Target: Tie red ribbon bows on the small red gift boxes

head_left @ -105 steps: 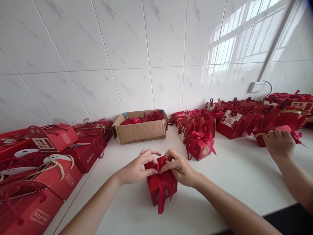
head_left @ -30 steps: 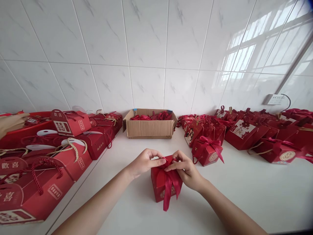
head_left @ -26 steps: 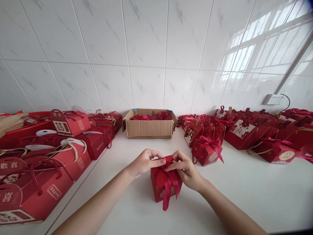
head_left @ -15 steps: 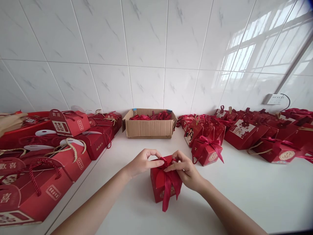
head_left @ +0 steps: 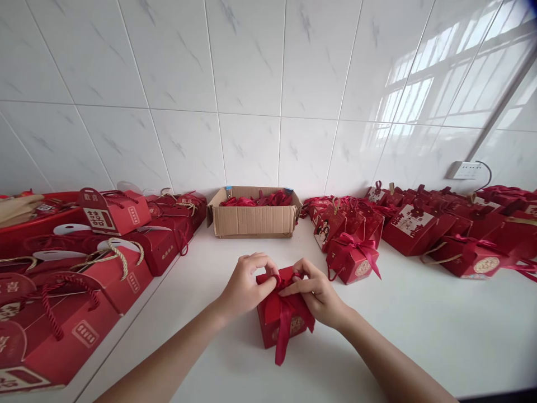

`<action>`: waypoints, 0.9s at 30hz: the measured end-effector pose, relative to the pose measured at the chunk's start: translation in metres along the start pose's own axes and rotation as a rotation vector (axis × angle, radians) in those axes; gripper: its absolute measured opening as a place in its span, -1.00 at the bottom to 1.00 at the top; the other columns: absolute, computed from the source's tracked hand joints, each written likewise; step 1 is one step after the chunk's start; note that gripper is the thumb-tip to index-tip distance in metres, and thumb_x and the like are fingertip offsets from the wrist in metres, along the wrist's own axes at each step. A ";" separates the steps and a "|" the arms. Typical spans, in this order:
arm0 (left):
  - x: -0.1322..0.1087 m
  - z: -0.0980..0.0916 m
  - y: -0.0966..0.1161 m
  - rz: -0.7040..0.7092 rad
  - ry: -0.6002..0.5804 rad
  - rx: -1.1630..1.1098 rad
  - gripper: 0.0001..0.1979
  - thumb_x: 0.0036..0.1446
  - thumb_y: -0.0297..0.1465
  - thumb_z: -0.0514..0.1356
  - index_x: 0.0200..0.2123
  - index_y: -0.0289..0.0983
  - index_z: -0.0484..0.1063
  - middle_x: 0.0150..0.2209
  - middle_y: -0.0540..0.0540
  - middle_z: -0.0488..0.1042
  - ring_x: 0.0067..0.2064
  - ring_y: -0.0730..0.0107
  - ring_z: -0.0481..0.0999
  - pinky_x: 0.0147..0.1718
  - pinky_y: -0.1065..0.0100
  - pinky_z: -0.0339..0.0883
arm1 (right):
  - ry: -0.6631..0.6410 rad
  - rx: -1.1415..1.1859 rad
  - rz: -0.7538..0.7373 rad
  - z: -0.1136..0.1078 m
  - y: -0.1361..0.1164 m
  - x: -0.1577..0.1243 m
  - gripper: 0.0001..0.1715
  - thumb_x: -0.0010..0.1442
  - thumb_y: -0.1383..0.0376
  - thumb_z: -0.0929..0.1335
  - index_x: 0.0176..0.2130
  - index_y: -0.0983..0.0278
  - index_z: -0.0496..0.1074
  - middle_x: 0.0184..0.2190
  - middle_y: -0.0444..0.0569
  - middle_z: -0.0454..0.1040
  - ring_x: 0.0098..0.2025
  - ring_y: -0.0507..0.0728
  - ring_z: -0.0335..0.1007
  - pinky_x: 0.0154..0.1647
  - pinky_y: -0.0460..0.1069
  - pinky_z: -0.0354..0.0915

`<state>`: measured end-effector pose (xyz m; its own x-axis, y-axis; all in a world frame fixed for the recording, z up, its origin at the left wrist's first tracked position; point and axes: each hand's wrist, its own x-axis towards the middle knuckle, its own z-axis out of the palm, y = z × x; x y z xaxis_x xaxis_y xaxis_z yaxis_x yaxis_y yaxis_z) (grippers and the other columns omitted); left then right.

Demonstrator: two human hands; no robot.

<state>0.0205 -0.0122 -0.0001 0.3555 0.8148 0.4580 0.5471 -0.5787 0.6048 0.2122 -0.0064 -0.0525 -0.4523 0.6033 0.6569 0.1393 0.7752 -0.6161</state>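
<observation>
Head view shows your left hand (head_left: 247, 282) and right hand (head_left: 316, 291) close together over the top of a small red box (head_left: 268, 331). Each has thumb and fingertips pinched shut on the red ribbon (head_left: 282, 313) gathered there. The box stands upright on the white counter (head_left: 419, 324), right in front of you. One ribbon tail hangs down its front face almost to the counter.

As I judge it, the risks lie in the pinch itself. Your two grips sit very near each other on slippery satin. If one thumb eases off, the loop under it could slide out and the knot go slack. Pull harder on one side and the light box may tip or skid, since nothing braces it but your fingers. A strong tug upward could also crease the folded top flaps. I cannot tell whether the knot beneath your fingers is tight, because they cover it.

Just beside your right hand stands a bowed red box (head_left: 354, 260), near enough for a wide elbow to knock. Behind it, red gift boxes (head_left: 415, 224) crowd the right of the counter. At the back, against the tiled wall, an open cardboard carton (head_left: 251, 221) holds loose ribbons. Larger handled boxes (head_left: 113, 210) are stacked along the left.
</observation>
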 end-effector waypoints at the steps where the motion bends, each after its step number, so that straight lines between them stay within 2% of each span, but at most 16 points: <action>1: -0.001 0.001 -0.001 0.027 0.018 0.066 -0.87 -0.01 -0.54 0.07 -0.51 -0.23 0.34 -0.48 0.05 0.41 -0.36 0.42 0.39 -0.16 0.29 0.15 | 0.003 -0.002 -0.002 0.000 0.000 0.000 -0.54 0.27 0.44 0.16 -0.24 0.09 0.57 -0.28 -0.03 0.21 -0.27 0.05 0.26 -0.25 0.02 0.34; 6: -0.005 0.007 -0.009 0.196 0.157 0.448 -0.83 0.00 -0.58 0.02 -0.43 -0.22 0.32 -0.55 0.05 0.37 -0.41 0.39 0.37 -0.14 0.21 0.07 | 0.021 -0.021 -0.015 0.001 -0.003 0.002 -0.51 0.28 0.45 0.14 -0.23 0.08 0.57 -0.30 -0.03 0.22 -0.28 0.05 0.26 -0.25 0.02 0.34; 9: -0.006 0.009 -0.011 0.254 0.213 0.556 -0.82 0.03 -0.59 0.00 -0.36 -0.24 0.32 -0.53 0.02 0.39 -0.42 0.38 0.38 -0.16 0.21 0.08 | 0.029 -0.037 -0.023 0.001 -0.005 0.003 -0.50 0.28 0.45 0.13 -0.22 0.10 0.57 -0.30 -0.01 0.23 -0.28 0.05 0.25 -0.25 0.03 0.34; 12: -0.006 0.007 -0.008 0.225 0.210 0.591 -0.81 0.04 -0.57 0.00 -0.32 -0.25 0.32 -0.45 -0.05 0.43 -0.36 0.31 0.37 -0.19 0.21 0.09 | 0.026 -0.050 -0.030 0.000 -0.005 0.004 -0.52 0.27 0.46 0.14 -0.22 0.12 0.57 -0.29 -0.01 0.23 -0.28 0.05 0.26 -0.26 0.03 0.35; 15: -0.005 0.003 -0.003 0.266 0.131 0.604 -0.79 0.05 -0.57 -0.02 -0.34 -0.23 0.37 -0.34 -0.11 0.46 -0.22 0.21 0.36 -0.13 0.13 0.05 | 0.029 -0.055 -0.033 0.000 -0.005 0.004 -0.52 0.26 0.46 0.15 -0.23 0.12 0.57 -0.31 -0.01 0.22 -0.28 0.05 0.26 -0.26 0.02 0.35; 17: -0.005 0.001 -0.001 0.256 0.053 0.537 -0.77 0.06 -0.57 -0.04 -0.36 -0.22 0.37 -0.30 -0.10 0.45 -0.16 0.19 0.35 -0.11 0.10 0.03 | 0.039 -0.045 -0.030 0.000 -0.005 0.003 -0.52 0.26 0.46 0.15 -0.26 0.13 0.58 -0.31 -0.02 0.22 -0.29 0.05 0.26 -0.26 0.02 0.35; 20: -0.005 0.001 0.000 0.089 -0.047 0.329 -0.83 0.10 -0.52 -0.04 -0.40 -0.22 0.31 -0.32 -0.05 0.42 -0.17 0.24 0.34 -0.11 0.12 0.09 | 0.050 -0.005 -0.015 0.000 -0.003 0.003 -0.53 0.25 0.46 0.16 -0.29 0.13 0.58 -0.31 -0.03 0.21 -0.30 0.04 0.27 -0.27 0.00 0.34; 23: -0.004 0.001 -0.002 -0.048 -0.115 0.127 -0.93 0.06 -0.47 0.03 -0.43 -0.22 0.27 -0.27 -0.05 0.40 -0.09 0.22 0.31 -0.07 0.14 0.16 | 0.054 0.030 -0.002 0.000 -0.002 0.003 -0.55 0.25 0.45 0.17 -0.29 0.12 0.57 -0.31 -0.04 0.21 -0.30 0.03 0.28 -0.31 -0.02 0.34; 27: -0.002 -0.006 -0.004 -0.150 -0.251 -0.166 -0.94 0.04 -0.36 0.15 -0.41 -0.22 0.36 -0.11 -0.10 0.38 0.04 0.18 0.28 0.01 0.19 0.19 | 0.057 0.048 0.012 0.000 -0.003 0.002 -0.55 0.26 0.44 0.16 -0.30 0.12 0.57 -0.30 -0.03 0.22 -0.28 0.04 0.30 -0.31 -0.02 0.36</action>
<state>0.0126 -0.0117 0.0007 0.4675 0.8626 0.1934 0.4835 -0.4327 0.7609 0.2112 -0.0071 -0.0495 -0.3999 0.6232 0.6721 0.1016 0.7589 -0.6432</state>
